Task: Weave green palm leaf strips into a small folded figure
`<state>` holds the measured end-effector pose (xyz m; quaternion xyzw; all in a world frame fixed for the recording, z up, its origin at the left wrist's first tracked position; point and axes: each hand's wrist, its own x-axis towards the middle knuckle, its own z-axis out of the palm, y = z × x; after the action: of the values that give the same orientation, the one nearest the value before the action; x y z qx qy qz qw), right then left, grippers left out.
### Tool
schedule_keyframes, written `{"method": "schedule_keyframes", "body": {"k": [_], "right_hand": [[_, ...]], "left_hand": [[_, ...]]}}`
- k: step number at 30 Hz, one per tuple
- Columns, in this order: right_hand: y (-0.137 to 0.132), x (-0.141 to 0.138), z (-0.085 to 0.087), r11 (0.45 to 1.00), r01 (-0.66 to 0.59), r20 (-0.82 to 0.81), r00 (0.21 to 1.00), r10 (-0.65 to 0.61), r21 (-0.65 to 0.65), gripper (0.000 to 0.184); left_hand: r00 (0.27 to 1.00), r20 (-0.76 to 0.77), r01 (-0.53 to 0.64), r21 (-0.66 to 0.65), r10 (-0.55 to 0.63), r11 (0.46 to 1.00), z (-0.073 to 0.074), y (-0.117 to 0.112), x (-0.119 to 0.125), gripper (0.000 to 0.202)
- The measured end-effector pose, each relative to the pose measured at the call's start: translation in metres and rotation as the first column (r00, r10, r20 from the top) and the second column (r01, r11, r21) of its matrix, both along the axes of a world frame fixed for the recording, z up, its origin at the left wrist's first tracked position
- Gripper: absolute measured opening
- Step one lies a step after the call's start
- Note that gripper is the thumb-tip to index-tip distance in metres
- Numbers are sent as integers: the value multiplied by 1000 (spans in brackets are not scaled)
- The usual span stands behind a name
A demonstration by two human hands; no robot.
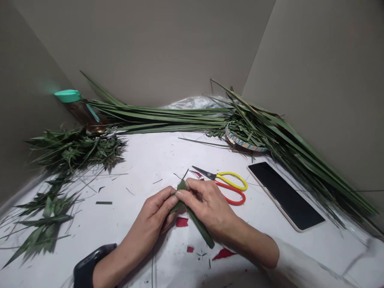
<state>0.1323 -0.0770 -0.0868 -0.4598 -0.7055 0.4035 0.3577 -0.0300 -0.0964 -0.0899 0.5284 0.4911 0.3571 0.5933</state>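
Note:
My left hand (156, 211) and my right hand (207, 206) meet at the middle of the white table (144, 156). Both pinch a folded green leaf strip (196, 223). The strip's folded tip pokes up between my fingertips, and its long end runs down and to the right under my right palm. A black watch (90, 266) is on my left wrist. A white sleeve (303, 266) covers my right forearm.
Scissors (228, 185) with yellow and red handles lie just beyond my right hand. A dark phone (285, 196) lies to the right. Long green leaves (168, 116) are heaped along the back and right. Folded leaf pieces (75, 148) pile at the left. Red scraps (223, 253) lie near my wrists.

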Motion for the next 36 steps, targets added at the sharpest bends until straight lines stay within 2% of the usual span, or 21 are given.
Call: {"method": "schedule_keyframes", "body": {"k": [5, 9, 14, 17, 22, 27, 31, 36], "right_hand": [[-5, -3, -5, 997, 74, -70, 995, -74, -3, 40], [-6, -4, -7, 994, 76, -123, 989, -85, -73, 41], [-1, -3, -8, 995, 60, -129, 989, -71, -82, 38], [2, -1, -6, 995, 74, -104, 991, -80, -67, 38], [5, 2, -3, 990, 117, -106, 986, -125, -76, 36], [5, 1, 0, 992, 51, -133, 989, -67, -117, 34], [-1, -2, 3, 992, 6, -177, 984, -27, -122, 31], [-9, -6, 0, 990, 54, -236, 968, -83, -127, 36]], "left_hand": [[997, -5, 78, 22, -78, 997, 2, -4, 2, 24], [997, -36, 68, 63, -66, 996, 3, -4, 2, 26], [999, 26, 42, -15, -42, 999, 1, 1, -1, 26], [998, 62, 14, -52, -11, 999, -2, 2, -3, 30], [992, 74, -98, -86, 104, 991, -2, 1, -3, 28], [979, 81, -182, -87, 189, 979, 0, 2, -2, 27], [968, 110, -217, -85, 225, 973, -1, -1, -1, 26], [957, 161, -234, -75, 243, 969, -4, -7, 1, 34]]}}
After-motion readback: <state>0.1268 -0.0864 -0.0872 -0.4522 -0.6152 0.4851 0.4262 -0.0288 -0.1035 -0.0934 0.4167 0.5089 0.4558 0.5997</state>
